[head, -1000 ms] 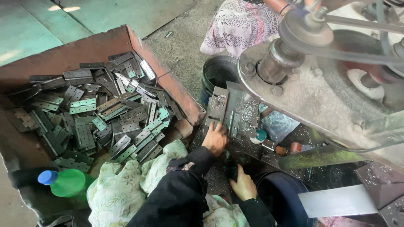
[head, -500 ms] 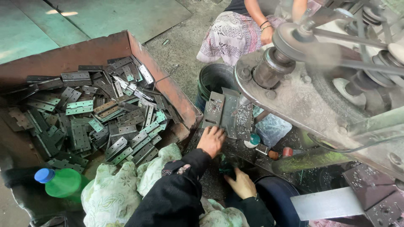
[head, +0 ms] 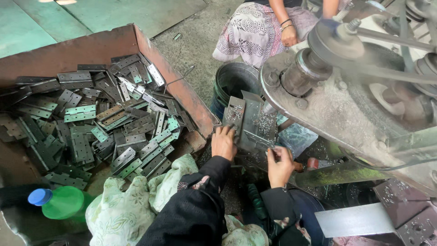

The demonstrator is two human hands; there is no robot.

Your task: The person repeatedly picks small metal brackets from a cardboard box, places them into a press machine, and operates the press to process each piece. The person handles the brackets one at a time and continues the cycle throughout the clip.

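While both hands work at the foot of the machine, the left hand lies with its fingers curled over the lower edge of a flat grey metal hinge plate that stands tilted against the machine's feed area, gripping that edge. Just to its right, the right hand is closed around the end of a second grey metal plate, thumb on top; how tightly it pinches I cannot tell. Both plates are dusted with small bright metal chips, and both sleeves are dark with a small floral print.

Behind the plates stands a dark round metal bucket, and beside them lies a crumpled bluish plastic bag. Above and to the right looms the heavy grey press machine with pulley and belt, its body coated in dust. A flat pale steel bar juts out low on the right.

To the left of the hands sits a large rust-brown metal bin, heaped with grey and greenish hinge leaves. A pale green patterned cloth covers the lap, and a green plastic bottle with a blue cap lies near the lower left corner. At the top, another person in a patterned skirt sits on the concrete floor.
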